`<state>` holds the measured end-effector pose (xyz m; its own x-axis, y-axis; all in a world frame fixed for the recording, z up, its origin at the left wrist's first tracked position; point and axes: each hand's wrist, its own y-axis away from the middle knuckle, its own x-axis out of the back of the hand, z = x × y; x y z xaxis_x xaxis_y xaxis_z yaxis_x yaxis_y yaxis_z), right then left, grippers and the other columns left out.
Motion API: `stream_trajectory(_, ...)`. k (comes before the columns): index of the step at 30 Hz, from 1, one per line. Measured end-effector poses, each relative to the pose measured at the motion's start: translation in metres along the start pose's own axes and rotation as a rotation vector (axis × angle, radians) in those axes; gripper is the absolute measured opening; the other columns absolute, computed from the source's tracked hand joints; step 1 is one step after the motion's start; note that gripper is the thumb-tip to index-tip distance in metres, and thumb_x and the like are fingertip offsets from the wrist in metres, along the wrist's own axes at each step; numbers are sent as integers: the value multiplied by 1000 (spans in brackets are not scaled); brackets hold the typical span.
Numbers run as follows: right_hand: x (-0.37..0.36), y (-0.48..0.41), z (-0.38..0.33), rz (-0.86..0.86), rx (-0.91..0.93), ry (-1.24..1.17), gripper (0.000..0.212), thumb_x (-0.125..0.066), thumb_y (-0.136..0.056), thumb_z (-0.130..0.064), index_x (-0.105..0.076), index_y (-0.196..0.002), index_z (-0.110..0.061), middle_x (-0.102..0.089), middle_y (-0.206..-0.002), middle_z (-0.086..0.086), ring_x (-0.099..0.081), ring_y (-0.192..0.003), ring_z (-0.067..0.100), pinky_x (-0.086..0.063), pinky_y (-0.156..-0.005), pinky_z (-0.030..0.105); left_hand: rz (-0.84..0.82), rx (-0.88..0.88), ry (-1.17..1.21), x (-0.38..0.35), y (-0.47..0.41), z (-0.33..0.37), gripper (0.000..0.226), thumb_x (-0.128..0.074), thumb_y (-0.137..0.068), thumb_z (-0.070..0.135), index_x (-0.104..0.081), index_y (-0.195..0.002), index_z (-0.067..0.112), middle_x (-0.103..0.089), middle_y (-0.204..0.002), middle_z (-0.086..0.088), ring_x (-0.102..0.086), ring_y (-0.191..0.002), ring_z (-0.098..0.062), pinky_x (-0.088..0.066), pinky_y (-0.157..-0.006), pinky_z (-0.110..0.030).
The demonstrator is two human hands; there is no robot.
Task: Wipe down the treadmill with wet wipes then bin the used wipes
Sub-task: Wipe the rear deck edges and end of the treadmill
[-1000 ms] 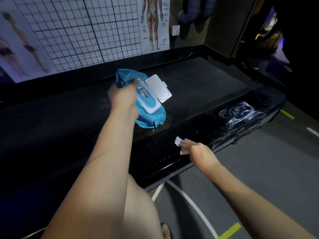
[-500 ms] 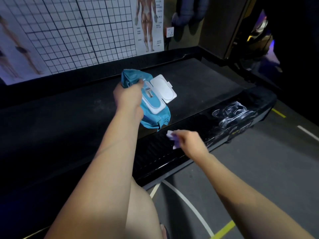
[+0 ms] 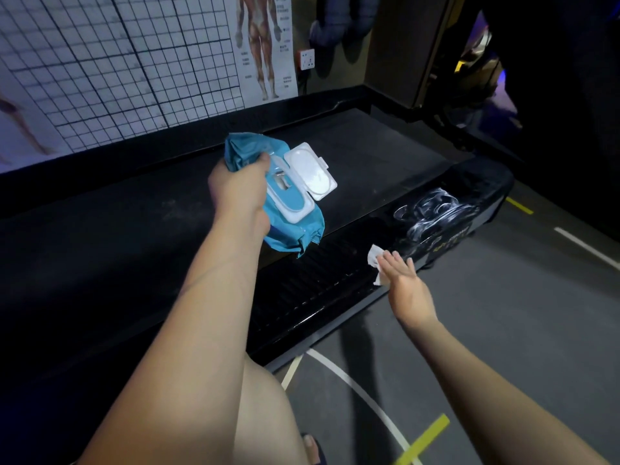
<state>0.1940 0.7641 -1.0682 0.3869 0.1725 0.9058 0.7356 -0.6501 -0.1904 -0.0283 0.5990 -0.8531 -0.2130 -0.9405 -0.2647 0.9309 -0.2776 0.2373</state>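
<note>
My left hand [image 3: 240, 193] grips a blue wet-wipe pack [image 3: 285, 226] above the black treadmill belt [image 3: 362, 169]. The pack's white flip lid [image 3: 310, 172] stands open. My right hand [image 3: 404, 286] lies flat with straight fingers on a white wipe [image 3: 375, 258], pressing it against the ribbed side rail [image 3: 312, 286] of the treadmill. Only the wipe's edges show past my fingers and palm. White wet streaks [image 3: 436, 209] mark the glossy rear cover of the treadmill, just beyond my right hand.
A gridded wall chart [image 3: 117, 62] and an anatomy poster [image 3: 265, 45] run along the far side of the treadmill. Grey floor with white and yellow lines [image 3: 426, 437] lies to the right. My knee [image 3: 261, 414] is below my left arm. Dark equipment [image 3: 479, 62] stands at the back right.
My right hand has slid the wipe to the right along the side rail, and its fingers have gone from bunched over the wipe to flat. My left hand keeps holding the pack.
</note>
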Motion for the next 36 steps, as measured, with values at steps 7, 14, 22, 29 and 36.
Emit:
stream_trajectory(7,13,6,-17,244,-24,-70,36,-61,-79,20,-73,-104,-4,-71,-109,6,-68,-100,29,-48,-84,23,-13,17,18,1,-1,2,16,-79,-93,10,-68,-96,22,-77,-102,-5,-77,-88,-21,-65,-70,-36)
stream_trajectory(14,-24,3,-92,-110,134,-139,57,-52,-94,2,-56,-142,-29,-57,-135,-11,-52,-123,13,-51,-96,32,-27,13,-6,-6,-1,0,16,-78,-93,9,-69,-97,22,-78,-105,-5,-78,-94,-24,-66,-82,-44)
stream_trajectory(22,-17,22,-87,-170,24,-107,76,-40,-93,8,-35,-154,-38,-41,-146,-28,-38,-135,-1,-45,-92,19,-47,47,12,-1,-8,2,17,-79,-93,10,-69,-102,20,-78,-100,-5,-79,-84,-22,-65,-63,-36)
stream_trajectory(29,-12,6,-101,-232,-5,-51,81,-33,-91,17,-28,-158,-26,-31,-163,-6,-21,-153,17,-15,-121,28,-50,39,17,-1,-4,4,16,-77,-93,8,-70,-101,20,-78,-104,-6,-78,-91,-24,-66,-76,-41)
stream_trajectory(36,-17,24,-100,-140,-153,-124,60,-41,-96,7,-40,-136,-37,-49,-115,-14,-46,-132,25,-50,-93,42,-11,43,40,11,-11,7,16,-78,-93,8,-68,-98,20,-78,-101,-7,-78,-88,-24,-66,-74,-40)
